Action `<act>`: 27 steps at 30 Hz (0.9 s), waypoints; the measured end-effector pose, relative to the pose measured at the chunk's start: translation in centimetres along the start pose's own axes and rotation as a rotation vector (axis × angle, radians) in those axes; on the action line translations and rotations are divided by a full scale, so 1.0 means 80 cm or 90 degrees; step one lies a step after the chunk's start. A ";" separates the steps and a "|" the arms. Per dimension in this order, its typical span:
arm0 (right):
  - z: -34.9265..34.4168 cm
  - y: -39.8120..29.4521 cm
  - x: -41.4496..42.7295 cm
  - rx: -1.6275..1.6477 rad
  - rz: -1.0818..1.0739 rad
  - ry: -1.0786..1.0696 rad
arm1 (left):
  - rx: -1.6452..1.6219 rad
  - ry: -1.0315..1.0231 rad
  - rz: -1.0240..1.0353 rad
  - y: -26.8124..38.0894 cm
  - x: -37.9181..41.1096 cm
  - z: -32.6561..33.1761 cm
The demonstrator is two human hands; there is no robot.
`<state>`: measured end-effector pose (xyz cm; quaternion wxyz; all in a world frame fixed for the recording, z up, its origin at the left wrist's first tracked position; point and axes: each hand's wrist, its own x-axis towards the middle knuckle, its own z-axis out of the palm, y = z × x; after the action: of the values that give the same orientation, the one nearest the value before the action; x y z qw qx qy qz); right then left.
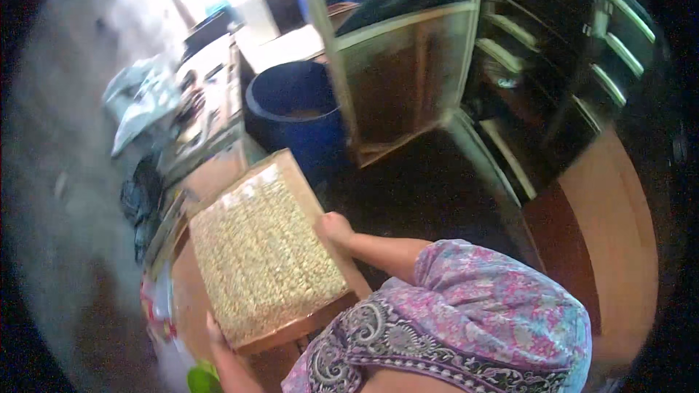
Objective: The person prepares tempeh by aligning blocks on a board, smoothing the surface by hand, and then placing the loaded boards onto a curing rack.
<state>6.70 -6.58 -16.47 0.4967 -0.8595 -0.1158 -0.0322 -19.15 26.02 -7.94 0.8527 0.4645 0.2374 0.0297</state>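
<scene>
A shallow cardboard box (292, 333) is held in front of my body, tilted in view. Packed inside are rows of small pale yellow-green pieces (267, 254), with a shiny, plastic-like glare at the far end. Their exact kind cannot be made out. My right hand (334, 228) grips the box's right side, fingers curled over the edge. At the near left corner, my left hand (216, 332) holds the other side; its fingers are mostly hidden by the box.
A large blue drum (295, 134) stands beyond the box. Right of it, a framed door panel (401, 82) hangs open by a dark rack (529, 60). A cluttered table (210, 103) and a pale plastic bag (143, 101) are at the left. A bright green object (203, 376) lies low.
</scene>
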 end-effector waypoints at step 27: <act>-0.011 -0.110 -0.171 0.143 0.448 0.495 | 0.176 -0.489 -0.269 0.048 0.344 0.052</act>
<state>-8.55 -5.41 -10.92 0.5726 -0.7129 0.3687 -0.1671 7.71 32.40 -13.36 0.7961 0.4927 -0.0044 -0.3513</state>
